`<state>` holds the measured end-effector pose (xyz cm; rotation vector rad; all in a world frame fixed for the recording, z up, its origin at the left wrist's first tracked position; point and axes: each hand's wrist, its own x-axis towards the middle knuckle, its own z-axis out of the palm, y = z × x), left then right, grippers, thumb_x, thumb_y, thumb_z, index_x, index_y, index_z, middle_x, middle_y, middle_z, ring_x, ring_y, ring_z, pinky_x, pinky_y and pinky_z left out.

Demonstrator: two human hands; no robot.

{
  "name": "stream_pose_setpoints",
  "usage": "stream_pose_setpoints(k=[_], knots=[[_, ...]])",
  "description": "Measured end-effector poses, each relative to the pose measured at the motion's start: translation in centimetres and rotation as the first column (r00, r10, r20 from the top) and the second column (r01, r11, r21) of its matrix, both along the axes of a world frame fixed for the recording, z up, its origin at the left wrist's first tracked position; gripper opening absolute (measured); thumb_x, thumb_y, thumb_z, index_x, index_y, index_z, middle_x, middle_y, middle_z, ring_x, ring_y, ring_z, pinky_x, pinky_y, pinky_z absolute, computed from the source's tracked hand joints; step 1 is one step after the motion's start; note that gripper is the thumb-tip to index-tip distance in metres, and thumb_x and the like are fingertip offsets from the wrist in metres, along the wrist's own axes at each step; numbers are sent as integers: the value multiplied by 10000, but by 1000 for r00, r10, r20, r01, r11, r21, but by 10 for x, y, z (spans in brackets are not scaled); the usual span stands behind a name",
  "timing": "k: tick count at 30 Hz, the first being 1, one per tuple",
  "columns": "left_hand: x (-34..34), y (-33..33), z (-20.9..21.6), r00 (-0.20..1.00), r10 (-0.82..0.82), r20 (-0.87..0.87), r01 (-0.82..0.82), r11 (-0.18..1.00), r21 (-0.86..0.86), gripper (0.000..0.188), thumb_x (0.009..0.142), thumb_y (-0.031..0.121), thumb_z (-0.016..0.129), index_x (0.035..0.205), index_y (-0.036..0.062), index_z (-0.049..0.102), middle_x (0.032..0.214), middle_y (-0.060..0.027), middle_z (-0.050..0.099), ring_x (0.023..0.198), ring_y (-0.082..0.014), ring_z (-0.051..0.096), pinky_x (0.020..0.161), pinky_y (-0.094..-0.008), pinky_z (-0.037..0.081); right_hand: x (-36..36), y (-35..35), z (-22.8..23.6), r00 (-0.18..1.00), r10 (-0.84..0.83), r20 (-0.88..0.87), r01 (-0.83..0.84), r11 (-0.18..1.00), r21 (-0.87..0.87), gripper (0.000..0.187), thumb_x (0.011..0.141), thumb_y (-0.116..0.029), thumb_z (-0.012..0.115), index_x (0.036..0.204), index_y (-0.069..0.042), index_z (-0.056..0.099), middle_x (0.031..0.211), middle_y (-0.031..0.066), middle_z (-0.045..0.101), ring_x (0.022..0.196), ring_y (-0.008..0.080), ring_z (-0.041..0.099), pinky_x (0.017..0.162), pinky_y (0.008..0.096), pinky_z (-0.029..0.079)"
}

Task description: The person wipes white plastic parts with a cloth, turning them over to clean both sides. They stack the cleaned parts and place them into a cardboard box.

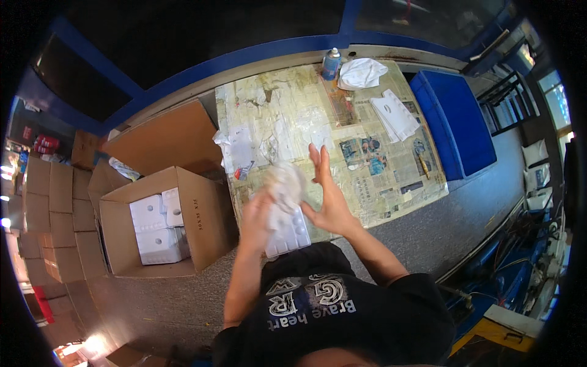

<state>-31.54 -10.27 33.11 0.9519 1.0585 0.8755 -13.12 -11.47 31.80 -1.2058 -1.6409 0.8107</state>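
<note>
My left hand [259, 211] is closed on a crumpled whitish cloth [286, 182], both smeared by motion. Just to its right, my right hand [333, 208] is empty, its fingers stretched upward and thumb apart. Below the cloth, at the table's near edge in front of my body, lies a white moulded piece [290, 237] with rows of rounded bumps. The cloth and my left hand hide part of it.
Newspaper and film cover the table [382, 205]. On it are a spray can [331, 64], a bundled white cloth [362, 73] and flat white pieces [396, 115]. An open carton [202, 229] with stacked white pieces stands left, a blue bin [455, 125] right.
</note>
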Motion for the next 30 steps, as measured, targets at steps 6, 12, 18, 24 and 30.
stream_pose_setpoints(k=[6, 12, 18, 24, 30], knots=[[-27, 10, 17, 959, 109, 264, -132, 989, 72, 384, 1036, 269, 462, 1231, -43, 572, 1088, -44, 630, 942, -76, 561, 821, -230, 451, -16, -6, 23, 946, 152, -285, -154, 988, 15, 1061, 787, -66, 651, 1538, -76, -97, 1610, 185, 73, 1473, 333, 170, 1078, 416, 291], [-24, 0, 23, 957, 222, 186, -262, 939, 225, 379, 1045, 250, 440, 1233, -53, 566, 1081, -22, 616, 985, -61, 522, 842, -227, 426, -18, -2, 34, 185, 147, -972, -505, 862, 34, 1056, 863, -695, 443, 1537, -83, -91, 1610, 181, 6, 1480, 335, 115, 1117, 384, 231], [-5, -17, 45, 904, 37, -427, 5, 995, 98, 416, 1033, 253, 436, 1369, 13, 489, 1174, -165, 618, 1009, -187, 619, 837, -302, 488, -40, -9, 33, 652, 193, -733, -406, 905, -123, 1127, 821, -839, 238, 1505, -41, -169, 1593, 230, -32, 1476, 358, 61, 1167, 413, 106], [35, 7, 3, 930, 141, -339, 119, 757, 642, 455, 969, 125, 470, 1405, 3, 435, 1547, -250, 218, 1360, -427, 351, 1040, -366, 392, -65, -19, 17, 893, 71, -444, -133, 985, -110, 1163, 777, -878, 142, 1494, -21, -183, 1590, 196, -131, 1471, 320, -81, 1173, 426, -3], [25, 33, -27, 933, 58, -356, 167, 806, 568, 330, 949, 132, 484, 1200, -43, 609, 1365, -172, 536, 1102, -325, 620, 918, -358, 487, -63, -24, 7, 902, 146, -406, -203, 974, -98, 1105, 861, -800, 194, 1479, 44, -161, 1591, 212, -90, 1473, 311, -37, 1171, 404, 87]])
